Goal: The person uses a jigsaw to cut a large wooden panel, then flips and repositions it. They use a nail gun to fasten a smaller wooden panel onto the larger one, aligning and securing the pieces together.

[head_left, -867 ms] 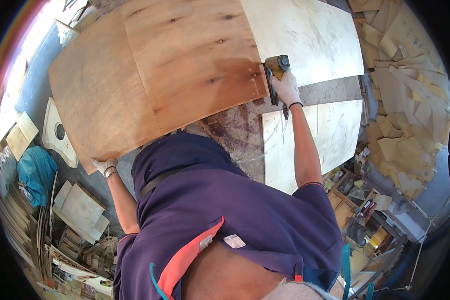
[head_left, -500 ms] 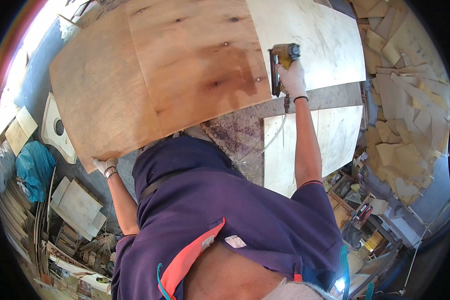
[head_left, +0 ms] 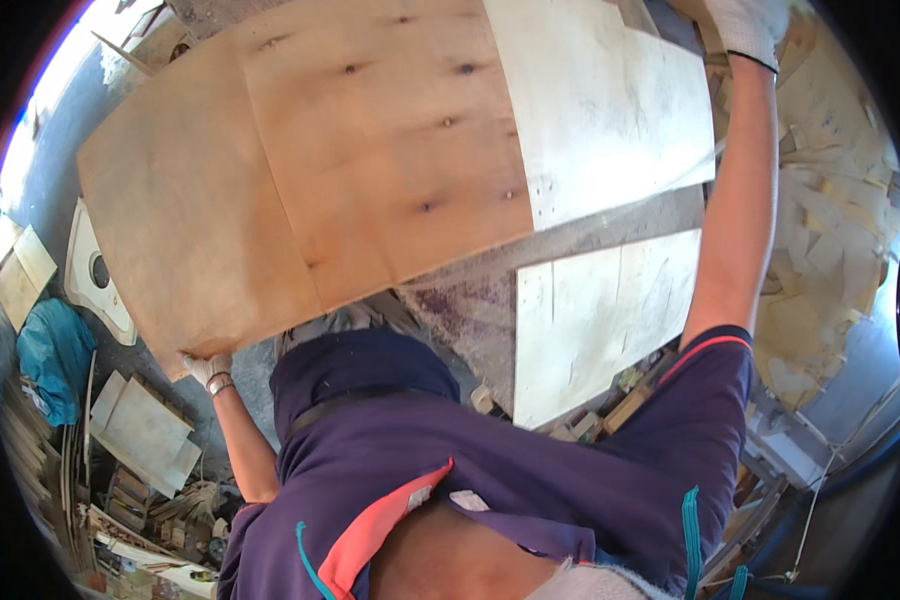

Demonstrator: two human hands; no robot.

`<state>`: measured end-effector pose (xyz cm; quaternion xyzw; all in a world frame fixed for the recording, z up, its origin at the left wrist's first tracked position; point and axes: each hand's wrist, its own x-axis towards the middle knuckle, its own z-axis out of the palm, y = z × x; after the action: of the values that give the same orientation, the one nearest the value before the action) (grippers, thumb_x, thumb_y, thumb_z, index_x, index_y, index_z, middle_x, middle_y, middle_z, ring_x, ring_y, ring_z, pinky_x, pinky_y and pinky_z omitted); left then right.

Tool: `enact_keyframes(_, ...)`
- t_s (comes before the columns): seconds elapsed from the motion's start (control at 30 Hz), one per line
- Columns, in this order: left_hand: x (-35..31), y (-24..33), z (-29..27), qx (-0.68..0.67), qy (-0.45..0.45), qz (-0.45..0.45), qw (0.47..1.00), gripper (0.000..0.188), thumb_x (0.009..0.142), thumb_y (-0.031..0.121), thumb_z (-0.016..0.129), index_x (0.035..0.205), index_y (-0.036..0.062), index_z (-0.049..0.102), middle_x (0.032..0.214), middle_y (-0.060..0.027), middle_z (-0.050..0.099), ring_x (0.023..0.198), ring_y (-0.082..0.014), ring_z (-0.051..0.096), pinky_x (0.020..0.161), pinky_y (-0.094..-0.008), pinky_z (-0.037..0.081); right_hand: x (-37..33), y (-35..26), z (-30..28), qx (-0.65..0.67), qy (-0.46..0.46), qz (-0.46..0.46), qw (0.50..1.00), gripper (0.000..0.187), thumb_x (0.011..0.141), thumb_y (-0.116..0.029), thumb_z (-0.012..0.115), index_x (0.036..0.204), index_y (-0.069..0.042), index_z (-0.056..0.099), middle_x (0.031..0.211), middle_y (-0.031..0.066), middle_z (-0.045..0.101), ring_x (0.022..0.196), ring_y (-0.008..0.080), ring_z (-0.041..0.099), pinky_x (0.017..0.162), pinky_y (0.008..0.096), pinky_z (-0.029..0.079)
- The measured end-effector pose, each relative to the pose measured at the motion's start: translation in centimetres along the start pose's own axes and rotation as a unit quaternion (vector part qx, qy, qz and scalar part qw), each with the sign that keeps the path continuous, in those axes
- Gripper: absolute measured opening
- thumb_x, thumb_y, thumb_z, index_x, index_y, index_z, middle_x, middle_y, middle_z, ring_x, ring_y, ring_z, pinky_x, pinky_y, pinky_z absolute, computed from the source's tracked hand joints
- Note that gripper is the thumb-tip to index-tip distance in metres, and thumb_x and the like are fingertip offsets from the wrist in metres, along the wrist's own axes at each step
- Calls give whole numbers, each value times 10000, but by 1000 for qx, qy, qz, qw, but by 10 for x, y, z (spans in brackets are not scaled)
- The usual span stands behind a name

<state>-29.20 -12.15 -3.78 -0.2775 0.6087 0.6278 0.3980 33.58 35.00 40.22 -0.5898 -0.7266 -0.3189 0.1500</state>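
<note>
A large brown plywood sheet [head_left: 390, 150] with dark knots lies before me, with a pale sheet [head_left: 610, 110] meeting its right side. My left hand [head_left: 208, 368], in a white glove, grips the near left corner of the brown sheet, with the fingers closed round the edge. At the far right my right hand [head_left: 752, 25], also gloved in white, is stretched out at the top edge of the picture. Its fingers are cut off there, so whether it holds anything is hidden. The nail gun does not show now.
Another pale board [head_left: 605, 320] lies nearer me on the right. Thin offcuts [head_left: 820, 220] are heaped along the right side. To the left are a white panel with a round hole [head_left: 98, 285], a blue plastic bag [head_left: 55, 355] and leaning boards [head_left: 145, 430].
My right hand has moved from the seam of the sheets out to the far right, and the nail gun has left the view. My left hand keeps hold of the plywood corner.
</note>
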Motion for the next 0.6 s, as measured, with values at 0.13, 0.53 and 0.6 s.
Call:
enact_keyframes(0.13,-2,-6,1,-19,13,26,999,636,996,577,471,1481,166,500,1542,-50,491,1438,-311,408,1189,-551,294,8,-3,72,90,-110,-51,989,574,853,-183,663,1404,-109,520,1094,293,680,1038,395,685,865,476,545)
enact_keyframes(0.53,-27,-8,10,-66,43,50,996,607,1001,537,529,1462,143,517,1532,-72,489,1425,-314,416,1201,-530,289,-87,-55,249,415,-374,300,773,250,891,-215,712,1003,4,668,776,75,691,534,157,639,481,326,510)
enact_keyframes(0.6,-23,-4,3,-64,46,39,996,600,1007,529,523,1464,141,515,1538,-72,481,1425,-312,415,1203,-529,286,-84,-55,270,418,-388,301,764,286,881,-201,723,1048,17,644,825,96,711,528,170,643,470,325,508)
